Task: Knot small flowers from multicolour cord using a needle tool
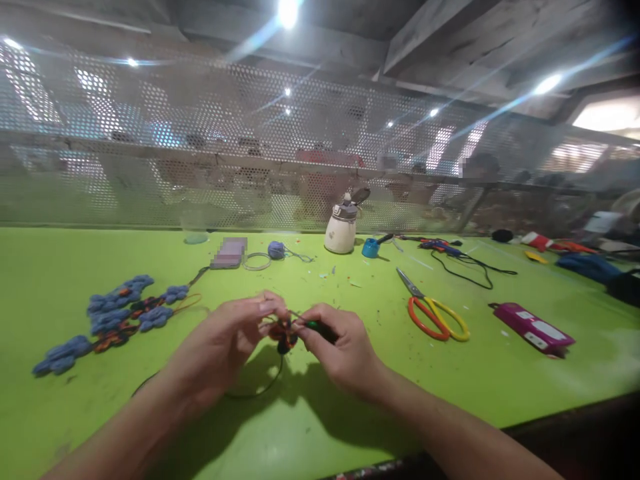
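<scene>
My left hand (pixel 233 337) pinches a small black-and-orange crocheted piece (pixel 284 339) above the middle of the green table. Opposite it, my right hand (pixel 343 341) closes around a thin crochet hook with a green handle (pixel 314 325), its tip at the piece's upper edge. Dark yarn (pixel 273 385) hangs from the piece and curves left under my left forearm. To the left lie several blue crocheted flowers (pixel 107 322) mixed with black-and-orange ones (pixel 113 337). My fingers hide part of the piece and the hook's tip.
Scissors with orange and yellow handles (pixel 435 319) and a magenta device (pixel 535 328) lie right. Along the back stand a pale flip-lid bottle (pixel 341 233), a blue pot (pixel 370 249), a purple yarn ball (pixel 276 251) and a phone (pixel 229 255). A perforated screen (pixel 240 120) rises behind.
</scene>
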{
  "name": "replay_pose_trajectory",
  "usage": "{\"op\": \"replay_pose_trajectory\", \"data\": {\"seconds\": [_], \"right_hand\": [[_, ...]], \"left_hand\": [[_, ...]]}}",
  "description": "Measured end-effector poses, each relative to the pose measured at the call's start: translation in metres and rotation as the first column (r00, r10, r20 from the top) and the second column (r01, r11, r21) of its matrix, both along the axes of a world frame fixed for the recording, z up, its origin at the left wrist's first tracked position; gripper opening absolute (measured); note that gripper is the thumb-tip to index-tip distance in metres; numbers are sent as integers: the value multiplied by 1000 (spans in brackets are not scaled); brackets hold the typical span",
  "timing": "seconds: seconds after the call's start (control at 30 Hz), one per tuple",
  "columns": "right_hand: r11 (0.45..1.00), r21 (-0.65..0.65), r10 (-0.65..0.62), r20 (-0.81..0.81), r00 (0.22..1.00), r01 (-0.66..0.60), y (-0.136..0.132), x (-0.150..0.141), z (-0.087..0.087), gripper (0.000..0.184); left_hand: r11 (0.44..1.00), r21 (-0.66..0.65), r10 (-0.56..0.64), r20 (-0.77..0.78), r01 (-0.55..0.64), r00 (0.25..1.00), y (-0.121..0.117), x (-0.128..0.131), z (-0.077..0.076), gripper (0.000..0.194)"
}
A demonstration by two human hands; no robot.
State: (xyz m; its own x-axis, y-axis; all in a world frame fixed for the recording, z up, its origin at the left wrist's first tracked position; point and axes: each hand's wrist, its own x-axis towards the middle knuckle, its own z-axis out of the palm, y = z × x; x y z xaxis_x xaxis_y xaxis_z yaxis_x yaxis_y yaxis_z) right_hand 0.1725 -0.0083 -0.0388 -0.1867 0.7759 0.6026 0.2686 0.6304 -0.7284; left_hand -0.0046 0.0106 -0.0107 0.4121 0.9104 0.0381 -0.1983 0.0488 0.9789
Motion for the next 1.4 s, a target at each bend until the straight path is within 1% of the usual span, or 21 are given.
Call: {"op": "replay_pose_trajectory", "data": {"seconds": [0.03,0.07,0.13,0.27,0.33,0.4,0.47,0.53,0.6,0.7,0.77,0.83,0.97,1.07,1.2,1.27,1.33,1.37,1.4], "right_hand": [[999,36,-6,-1,1000,6,-1,-1,-1,7],[998,65,-15,-7,1000,15,-3,-2,-1,7],[995,99,-25,-22,999,27,-4,-3,-2,8],[992,127,-12,15,1000,10,-4,-3,-4,10],[994,112,2,40,999,-7,-4,-1,-3,13],[1000,23,13,47,999,-14,-5,1,1,14],[988,-147,58,21,998,-55,-5,5,7,18],[936,-321,140,-38,989,-144,-4,9,12,22],[876,-430,203,-77,976,-216,-3,12,15,24],[822,-516,239,-70,969,-240,-2,13,17,24],[799,-553,239,-69,969,-236,-3,12,16,25],[782,-580,226,-80,971,-230,-3,9,16,25],[748,-625,164,-149,975,-222,-3,3,12,19],[739,-630,117,-226,967,-237,-1,0,8,12],[733,-609,93,-350,932,-302,-1,-6,2,20],[735,-588,77,-421,904,-337,-2,-10,0,23],[736,-564,60,-496,866,-374,-5,-14,-2,24],[739,-547,56,-533,844,-394,-6,-16,-3,23],[743,-526,57,-566,822,-414,-7,-18,-4,23]], "left_hand": [[996,-86,-2,61,7,998,-3,3,-1,15],[988,-153,0,100,16,995,-5,6,-3,19],[977,-213,4,125,23,992,-6,10,-7,32],[976,-216,10,93,10,996,-4,11,-13,45],[981,-194,8,61,4,998,-1,8,-15,49],[985,-170,18,43,-10,999,0,6,-16,53],[988,-153,29,26,-25,999,0,5,-14,58],[991,-129,36,3,-36,999,-2,4,-10,66],[994,-102,24,0,-24,1000,-4,4,-6,80],[997,-72,10,19,-9,1000,-7,6,-2,101],[998,-54,28,13,-28,1000,-7,7,-1,108],[998,-27,64,-12,-64,998,-8,7,-1,111],[994,42,109,-100,-106,989,-9,9,-1,108],[981,122,169,-153,-151,974,-10,11,-2,102],[960,195,229,-124,-202,966,-11,15,-7,98],[927,263,302,-98,-268,948,-13,17,-12,91],[876,360,377,-97,-320,921,-15,19,-16,76],[860,399,388,-104,-319,916,-16,19,-18,69],[855,417,383,-107,-308,918,-16,20,-18,66]]}}
